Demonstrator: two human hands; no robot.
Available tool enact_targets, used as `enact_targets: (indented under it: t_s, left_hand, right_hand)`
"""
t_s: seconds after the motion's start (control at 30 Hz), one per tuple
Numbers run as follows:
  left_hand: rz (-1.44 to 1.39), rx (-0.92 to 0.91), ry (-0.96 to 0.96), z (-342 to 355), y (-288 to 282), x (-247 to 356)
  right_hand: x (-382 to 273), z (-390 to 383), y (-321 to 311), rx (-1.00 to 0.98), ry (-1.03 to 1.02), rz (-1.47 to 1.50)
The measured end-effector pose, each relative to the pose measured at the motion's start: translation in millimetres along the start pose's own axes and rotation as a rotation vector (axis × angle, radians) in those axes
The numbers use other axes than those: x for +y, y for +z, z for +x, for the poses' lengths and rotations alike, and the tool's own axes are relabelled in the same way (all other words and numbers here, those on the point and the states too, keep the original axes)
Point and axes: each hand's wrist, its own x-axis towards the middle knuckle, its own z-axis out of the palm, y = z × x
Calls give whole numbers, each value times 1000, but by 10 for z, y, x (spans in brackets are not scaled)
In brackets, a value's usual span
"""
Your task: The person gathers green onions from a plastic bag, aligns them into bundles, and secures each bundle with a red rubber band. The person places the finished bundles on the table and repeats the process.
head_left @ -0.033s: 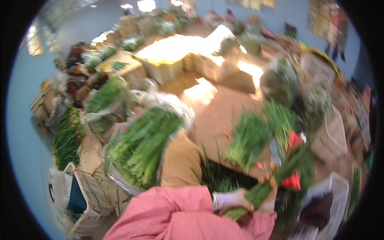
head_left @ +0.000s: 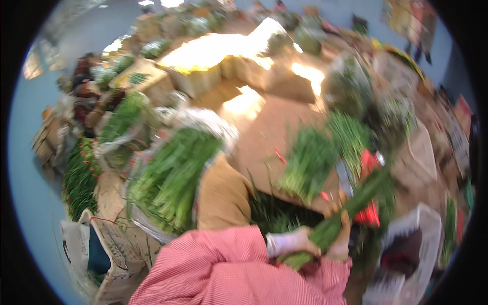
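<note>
A bunch of long green chives (head_left: 330,230) lies slantwise across my lap, its leaf tips pointing up to the right. My left hand (head_left: 304,241) is closed round its lower part, near the cut ends. Farther up, my right hand (head_left: 343,235) wraps the bunch from the right side, fingers partly hidden by the leaves. Just beyond my hands, a loose pile of chives (head_left: 310,162) rests on a brown board (head_left: 264,152). A second pile (head_left: 348,134) lies behind it to the right. Red strips (head_left: 369,216) hang by the board's right edge.
On the left sits a large plastic-lined heap of greens (head_left: 175,178), beside my brown-clad knee (head_left: 223,193). A white crate (head_left: 114,259) stands lower left, another white container (head_left: 414,259) lower right. Bagged vegetables (head_left: 348,86) and cartons (head_left: 193,79) fill the back.
The whole view has shifted slightly, so the surroundings sit a little farther left and higher. Both hands keep their hold on the bunch of chives.
</note>
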Motion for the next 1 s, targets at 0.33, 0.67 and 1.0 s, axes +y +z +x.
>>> enact_targets:
  t_s: [0.33,0.67,1.0]
  left_hand:
    - [645,204,86,753,24,311]
    - [-1,526,425,1035,-1703,851]
    - [417,1013,373,1874,-2191,-199]
  right_hand:
    - [-113,4,-408,441,130,-469]
    - [44,1847,-323,372,144,-412]
    - [1223,2655,-558,460,150,-910]
